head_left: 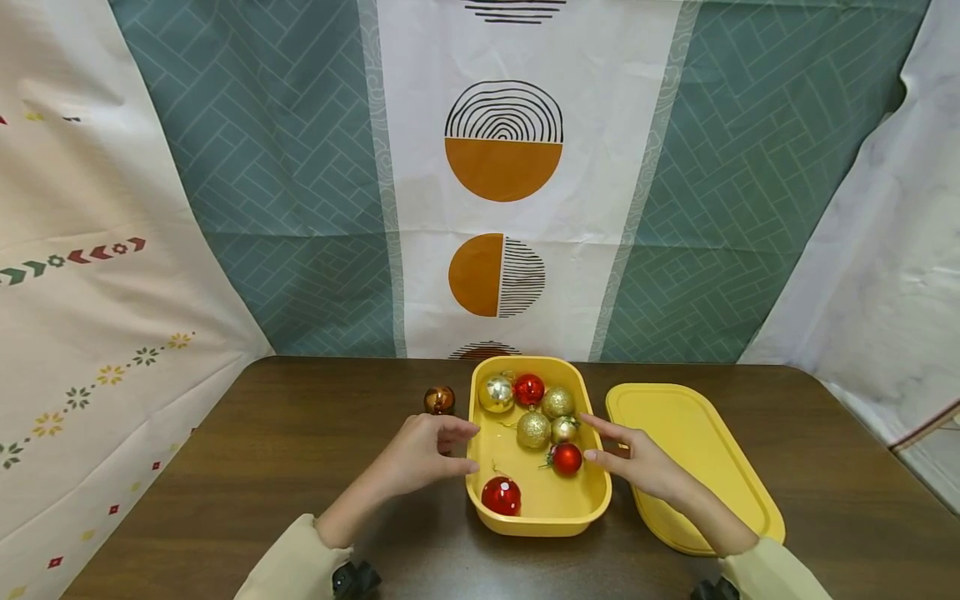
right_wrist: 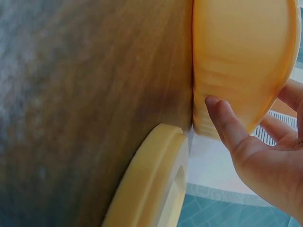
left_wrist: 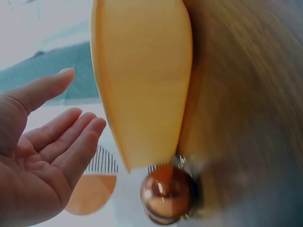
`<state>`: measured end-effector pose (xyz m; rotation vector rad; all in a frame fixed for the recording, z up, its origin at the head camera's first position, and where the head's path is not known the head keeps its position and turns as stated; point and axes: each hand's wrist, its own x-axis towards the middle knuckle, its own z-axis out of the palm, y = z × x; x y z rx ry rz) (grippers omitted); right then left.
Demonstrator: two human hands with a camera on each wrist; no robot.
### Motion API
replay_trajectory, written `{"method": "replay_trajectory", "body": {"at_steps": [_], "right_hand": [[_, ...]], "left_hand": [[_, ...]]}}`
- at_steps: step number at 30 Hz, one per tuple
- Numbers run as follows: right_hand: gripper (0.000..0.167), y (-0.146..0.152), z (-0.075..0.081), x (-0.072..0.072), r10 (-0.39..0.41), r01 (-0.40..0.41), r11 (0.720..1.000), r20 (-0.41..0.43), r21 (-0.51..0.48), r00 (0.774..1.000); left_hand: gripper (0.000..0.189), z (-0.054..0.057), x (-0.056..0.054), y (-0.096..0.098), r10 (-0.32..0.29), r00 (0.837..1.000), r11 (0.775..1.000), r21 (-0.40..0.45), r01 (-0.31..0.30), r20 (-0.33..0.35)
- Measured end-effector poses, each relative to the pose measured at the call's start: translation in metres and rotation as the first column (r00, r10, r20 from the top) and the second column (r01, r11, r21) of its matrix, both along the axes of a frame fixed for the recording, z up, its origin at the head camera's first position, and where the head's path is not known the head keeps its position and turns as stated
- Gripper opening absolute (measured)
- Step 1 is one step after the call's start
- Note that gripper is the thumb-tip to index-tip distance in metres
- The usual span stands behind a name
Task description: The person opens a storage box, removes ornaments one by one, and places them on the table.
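Observation:
A yellow plastic box (head_left: 540, 527) stands on the table with several Christmas baubles inside. Among them are a glossy red bauble (head_left: 501, 496) at the near left, a matte red bauble (head_left: 566, 458) and a glittery gold bauble (head_left: 533, 431). My left hand (head_left: 427, 454) is beside the box's left rim, thumb and fingers apart, and the left wrist view shows nothing in its grasp. At the right side is my right hand (head_left: 645, 467), fingers spread near the rim; whether they touch the wall (right_wrist: 241, 61) I cannot tell. A copper-brown bauble (left_wrist: 168, 194) lies outside, left of the box.
A yellow lid (head_left: 697, 450) lies on the dark wooden table (head_left: 300, 442) to the right of the box. Behind the table hangs a patterned green and white cloth (head_left: 510, 217), with pale cloth at both sides.

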<state>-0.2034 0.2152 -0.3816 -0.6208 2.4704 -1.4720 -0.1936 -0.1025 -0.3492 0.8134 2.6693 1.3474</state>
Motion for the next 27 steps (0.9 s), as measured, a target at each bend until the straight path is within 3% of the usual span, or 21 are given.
{"method": "replay_trajectory", "body": {"at_steps": [5,11,16,20,27], "right_hand": [[0.060,0.000,0.000,0.000,-0.003,0.004,1.000,0.005,-0.003,1.000],[0.060,-0.001,0.001,0.000,-0.007,0.007,1.000,0.007,0.004,1.000],[0.060,0.000,0.001,0.000,-0.007,0.007,1.000,0.011,0.003,1.000],[0.060,-0.001,0.000,0.000,0.000,0.000,1.000,0.011,-0.004,1.000],[0.060,-0.001,0.000,0.000,-0.001,0.001,1.000,0.003,-0.005,1.000]], "left_hand": [[0.038,0.004,0.003,0.014,-0.096,0.995,0.995,-0.021,0.097,0.041],[0.038,0.009,0.002,0.030,-0.142,0.988,0.970,-0.189,0.151,0.058],[0.036,0.013,0.003,0.044,-0.156,0.988,0.914,-0.376,0.153,0.025],[0.016,0.014,0.004,0.053,-0.193,0.981,0.861,-0.484,0.155,-0.029],[0.048,0.015,0.008,0.061,-0.200,0.974,0.809,-0.578,0.105,-0.103]]}}
